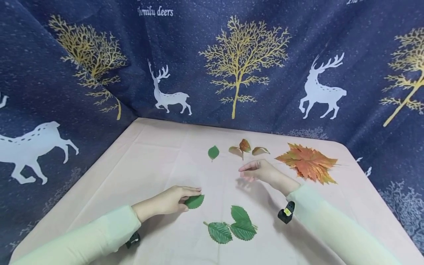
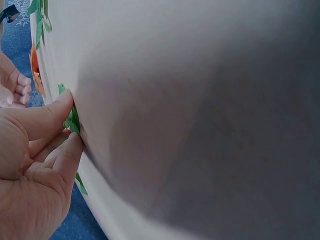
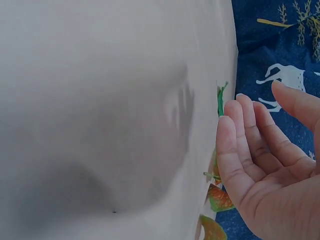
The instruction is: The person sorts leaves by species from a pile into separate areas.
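Hanging behind everything, a dark blue cloth [image 1: 185,44] is showing white deer and golden trees. Below it, a pale pink table [image 1: 109,173] is spreading out, with pale green sleeves [image 1: 334,221] reaching over it. Toward the far right, a heap of orange maple leaves [image 1: 308,162] is lying with jagged edges overlapping. The right hand [image 1: 261,173] is hovering above the table, its thumb standing apart from loosely curved fingers. The left hand [image 1: 172,200] is pinching a green leaf [image 1: 195,201] between thumb and fingertips, left of a cluster of three veined green leaves [image 1: 243,230] that is lying nearer the person. Beyond the right hand, three brown-orange leaves [image 1: 244,145] are curling. The pinched leaf is showing a deep green face and a finely toothed edge, its left part hiding behind the fingers. Smallest, a lone leaf [image 1: 213,152] is lying farther off, its short stem pointing toward the person.
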### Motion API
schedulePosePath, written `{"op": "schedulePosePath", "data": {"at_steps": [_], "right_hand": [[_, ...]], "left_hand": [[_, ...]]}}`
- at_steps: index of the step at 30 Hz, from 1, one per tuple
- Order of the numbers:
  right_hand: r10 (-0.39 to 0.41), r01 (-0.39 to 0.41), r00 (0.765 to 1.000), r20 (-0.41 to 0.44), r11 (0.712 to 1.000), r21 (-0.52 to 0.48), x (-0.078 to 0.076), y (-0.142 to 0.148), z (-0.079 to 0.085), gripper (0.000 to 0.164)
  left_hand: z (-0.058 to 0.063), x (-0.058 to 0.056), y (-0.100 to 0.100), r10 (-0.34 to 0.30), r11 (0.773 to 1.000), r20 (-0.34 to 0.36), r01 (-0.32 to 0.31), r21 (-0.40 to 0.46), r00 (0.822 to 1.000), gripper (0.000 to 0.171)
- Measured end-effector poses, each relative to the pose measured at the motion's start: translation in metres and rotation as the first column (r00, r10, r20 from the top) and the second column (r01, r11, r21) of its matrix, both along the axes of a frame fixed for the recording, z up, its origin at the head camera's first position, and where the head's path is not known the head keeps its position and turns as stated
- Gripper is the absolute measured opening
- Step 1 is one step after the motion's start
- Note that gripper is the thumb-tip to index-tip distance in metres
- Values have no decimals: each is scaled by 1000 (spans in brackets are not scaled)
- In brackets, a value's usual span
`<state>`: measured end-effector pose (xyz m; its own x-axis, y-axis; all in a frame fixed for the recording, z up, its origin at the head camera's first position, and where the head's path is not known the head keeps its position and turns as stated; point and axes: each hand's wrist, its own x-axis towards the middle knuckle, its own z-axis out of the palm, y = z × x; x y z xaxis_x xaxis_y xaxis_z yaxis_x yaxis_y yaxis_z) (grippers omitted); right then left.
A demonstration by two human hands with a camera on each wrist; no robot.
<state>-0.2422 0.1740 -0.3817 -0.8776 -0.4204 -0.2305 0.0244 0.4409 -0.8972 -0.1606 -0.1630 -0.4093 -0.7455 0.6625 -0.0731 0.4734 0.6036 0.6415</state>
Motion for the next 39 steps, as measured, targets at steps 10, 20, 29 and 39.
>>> {"op": "schedulePosePath", "data": {"at_steps": [10, 20, 29, 39], "right_hand": [[51, -49, 997, 52, 998, -34, 27, 3, -10, 35], [109, -106, 993, 39, 992, -71, 46, 6, -17, 33], [84, -84, 996, 31, 996, 7, 57, 3, -18, 35], [50, -42, 997, -67, 993, 113, 70, -8, -18, 30]], "left_hand": [[3, 0, 0, -12, 1000, -10, 12, 11, 1000, 56], [0, -1, 0, -8, 1000, -25, 8, 0, 1000, 56], [2, 1, 0, -13, 1000, -20, 13, 19, 1000, 56], [2, 1, 1, -9, 1000, -35, 9, 5, 999, 56]]}}
